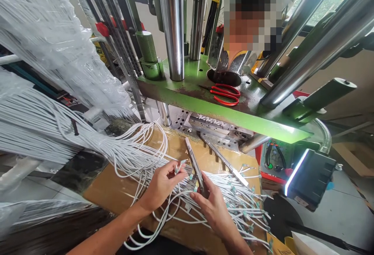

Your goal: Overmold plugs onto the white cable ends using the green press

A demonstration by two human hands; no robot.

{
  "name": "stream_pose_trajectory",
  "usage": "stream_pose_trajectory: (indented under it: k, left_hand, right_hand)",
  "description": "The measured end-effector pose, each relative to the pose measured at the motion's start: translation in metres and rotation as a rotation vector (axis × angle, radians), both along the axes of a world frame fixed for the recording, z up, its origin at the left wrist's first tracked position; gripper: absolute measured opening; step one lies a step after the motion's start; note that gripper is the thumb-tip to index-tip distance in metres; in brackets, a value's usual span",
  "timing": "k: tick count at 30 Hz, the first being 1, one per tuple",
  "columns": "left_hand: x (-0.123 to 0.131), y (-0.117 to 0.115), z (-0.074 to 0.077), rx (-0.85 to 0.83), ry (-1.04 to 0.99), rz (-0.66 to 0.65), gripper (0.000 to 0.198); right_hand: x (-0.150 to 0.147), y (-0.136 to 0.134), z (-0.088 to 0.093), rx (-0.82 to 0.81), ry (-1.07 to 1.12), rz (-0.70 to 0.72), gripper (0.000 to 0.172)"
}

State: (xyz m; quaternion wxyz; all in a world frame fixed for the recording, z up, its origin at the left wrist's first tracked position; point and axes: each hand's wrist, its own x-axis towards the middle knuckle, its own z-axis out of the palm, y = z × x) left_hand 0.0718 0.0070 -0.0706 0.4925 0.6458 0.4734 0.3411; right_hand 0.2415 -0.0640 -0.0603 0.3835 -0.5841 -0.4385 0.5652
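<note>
My left hand [162, 185] pinches the small tip of a white cable [178, 168] between thumb and fingers. My right hand [212, 208] grips the lower end of a narrow steel mould strip [196, 167], which is tilted up toward the press and has small cable ends seated along it. A second slotted steel strip [224, 160] lies to its right on a cardboard sheet [117, 192]. Many white cables [140, 161] with small teal-green ends [233, 194] fan out beneath both hands.
A green press plate [187, 95] on chrome columns [172, 25] stands just ahead, with red-handled scissors [224, 94] on it and a steel mould [210, 124] below. Plastic-wrapped white cable bundles [52, 40] fill the left. A person [251, 17] stands behind the press.
</note>
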Motion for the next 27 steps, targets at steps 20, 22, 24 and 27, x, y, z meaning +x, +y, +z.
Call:
stream_pose_trajectory:
  k: [20,22,24,27]
  left_hand:
    - [-0.007,0.028,-0.003,0.574,0.281,-0.247,0.02]
    - [-0.008,0.028,-0.007,0.671,0.323,-0.255,0.021]
    - [-0.009,0.027,-0.01,0.738,0.354,-0.263,0.023]
    - [-0.009,0.028,-0.015,0.771,0.367,-0.27,0.025]
  right_hand:
    - [0.004,0.003,-0.011,0.015,0.008,0.003,0.055]
    - [0.004,0.003,-0.011,0.015,0.0,0.003,0.057]
    - [0.004,0.003,-0.01,0.011,-0.002,0.0,0.058]
    - [0.003,0.002,-0.009,0.012,-0.007,0.007,0.057]
